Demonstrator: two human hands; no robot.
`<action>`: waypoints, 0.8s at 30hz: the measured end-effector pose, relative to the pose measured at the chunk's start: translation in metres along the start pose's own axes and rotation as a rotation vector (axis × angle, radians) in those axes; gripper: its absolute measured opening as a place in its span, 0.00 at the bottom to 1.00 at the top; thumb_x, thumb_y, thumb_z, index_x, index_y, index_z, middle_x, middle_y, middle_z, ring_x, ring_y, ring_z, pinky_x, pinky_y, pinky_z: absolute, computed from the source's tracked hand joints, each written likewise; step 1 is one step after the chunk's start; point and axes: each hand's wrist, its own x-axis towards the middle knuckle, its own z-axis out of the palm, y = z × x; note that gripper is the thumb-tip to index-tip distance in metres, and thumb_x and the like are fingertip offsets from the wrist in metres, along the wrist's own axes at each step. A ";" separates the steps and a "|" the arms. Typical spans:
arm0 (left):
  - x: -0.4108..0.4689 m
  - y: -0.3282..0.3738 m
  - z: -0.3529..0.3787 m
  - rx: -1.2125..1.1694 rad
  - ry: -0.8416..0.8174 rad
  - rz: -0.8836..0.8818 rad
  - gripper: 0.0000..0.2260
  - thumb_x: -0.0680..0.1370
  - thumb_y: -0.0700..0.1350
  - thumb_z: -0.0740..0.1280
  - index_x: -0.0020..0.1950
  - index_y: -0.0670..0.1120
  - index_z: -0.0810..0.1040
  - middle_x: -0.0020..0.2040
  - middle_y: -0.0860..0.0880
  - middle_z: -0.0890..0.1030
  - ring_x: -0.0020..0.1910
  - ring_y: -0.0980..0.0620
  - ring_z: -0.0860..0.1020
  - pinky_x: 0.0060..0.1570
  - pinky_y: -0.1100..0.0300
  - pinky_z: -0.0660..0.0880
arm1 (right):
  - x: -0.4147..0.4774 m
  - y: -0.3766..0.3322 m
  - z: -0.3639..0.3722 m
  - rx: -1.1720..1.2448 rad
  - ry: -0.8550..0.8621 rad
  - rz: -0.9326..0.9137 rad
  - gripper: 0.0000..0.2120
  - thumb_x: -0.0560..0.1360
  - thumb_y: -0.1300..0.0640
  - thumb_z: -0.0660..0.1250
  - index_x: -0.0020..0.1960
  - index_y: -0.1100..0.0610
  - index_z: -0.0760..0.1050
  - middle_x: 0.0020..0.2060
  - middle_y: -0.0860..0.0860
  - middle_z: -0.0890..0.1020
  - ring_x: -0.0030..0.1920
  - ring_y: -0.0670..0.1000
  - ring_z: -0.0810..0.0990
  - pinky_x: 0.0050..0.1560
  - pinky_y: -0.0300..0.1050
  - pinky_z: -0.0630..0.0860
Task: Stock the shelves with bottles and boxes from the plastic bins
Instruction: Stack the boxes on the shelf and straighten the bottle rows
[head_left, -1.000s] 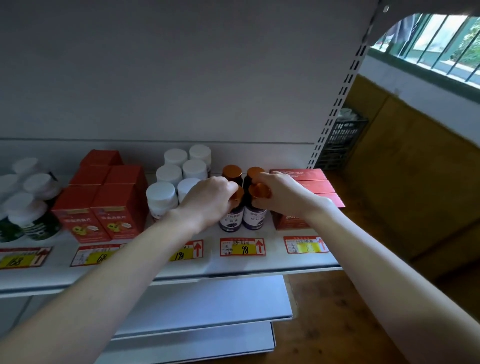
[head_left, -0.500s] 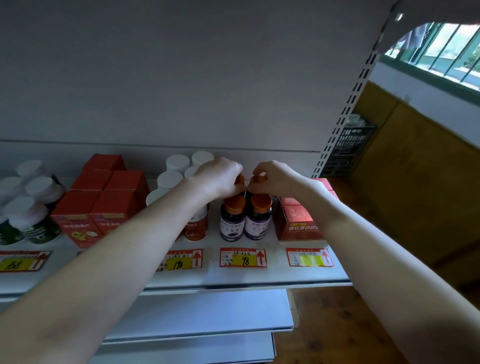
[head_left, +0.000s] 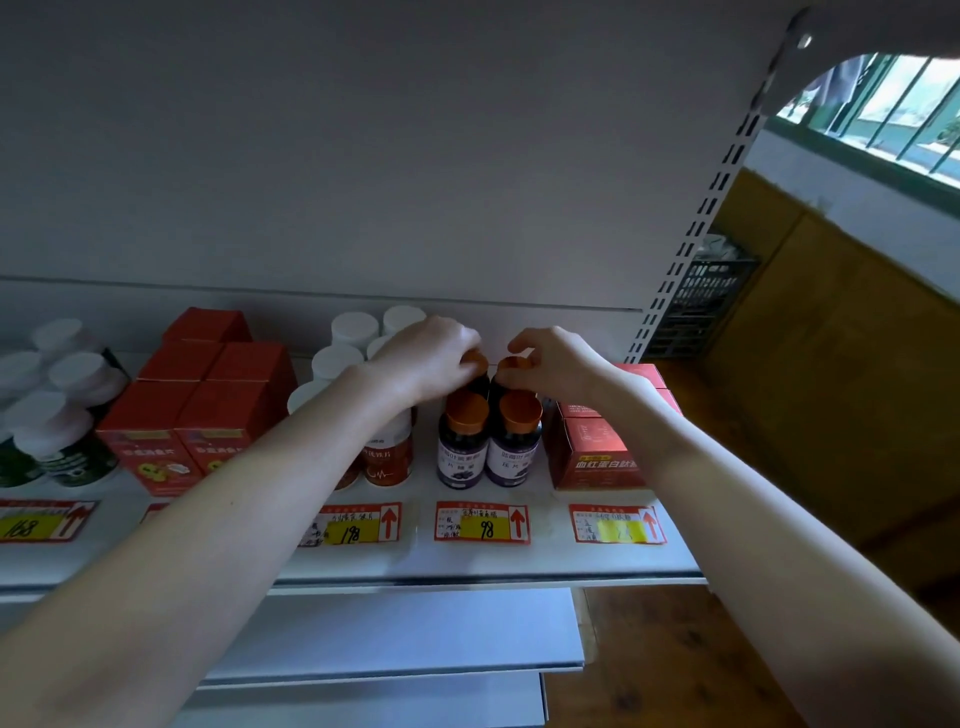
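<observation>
Four dark bottles with orange caps stand in a two-by-two block on the white shelf (head_left: 550, 558). The front pair, the left front bottle (head_left: 464, 441) and the right front bottle (head_left: 514, 441), stand free. My left hand (head_left: 423, 358) is closed over the cap of the rear left bottle (head_left: 477, 364). My right hand (head_left: 558, 364) pinches the cap of the rear right bottle (head_left: 511, 365) with its fingertips. Both rear bottles are mostly hidden behind the front pair and my fingers.
Left of the block stand white-capped bottles (head_left: 348, 332), red boxes (head_left: 208, 415) and green-labelled bottles (head_left: 62, 441). Red boxes (head_left: 597, 452) sit right of it. Price tags (head_left: 482, 522) line the shelf front. Lower shelves (head_left: 415, 634) jut out below. A black crate (head_left: 696, 301) is behind the upright.
My hands let go of the front pair of bottles and reached back to the caps of the rear pair. The view has come closer to the shelf.
</observation>
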 end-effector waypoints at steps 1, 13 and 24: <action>-0.002 -0.003 -0.004 -0.018 0.050 0.011 0.13 0.79 0.46 0.62 0.59 0.40 0.76 0.54 0.41 0.79 0.52 0.44 0.78 0.51 0.55 0.73 | -0.001 0.000 -0.003 -0.009 0.027 -0.019 0.22 0.72 0.51 0.69 0.64 0.56 0.72 0.56 0.56 0.77 0.48 0.52 0.76 0.46 0.41 0.70; -0.056 -0.068 -0.049 -0.078 0.334 -0.166 0.14 0.78 0.46 0.63 0.60 0.39 0.77 0.56 0.39 0.79 0.55 0.42 0.77 0.54 0.55 0.71 | -0.023 -0.068 0.031 -0.098 0.089 -0.469 0.14 0.73 0.54 0.68 0.55 0.60 0.77 0.47 0.56 0.80 0.45 0.54 0.76 0.46 0.43 0.72; -0.101 -0.096 -0.028 -0.036 0.004 0.033 0.16 0.70 0.55 0.71 0.35 0.47 0.69 0.34 0.50 0.71 0.40 0.44 0.77 0.34 0.58 0.64 | -0.020 -0.088 0.062 -0.232 0.035 -0.308 0.25 0.71 0.47 0.70 0.64 0.55 0.71 0.55 0.54 0.77 0.50 0.52 0.76 0.45 0.39 0.69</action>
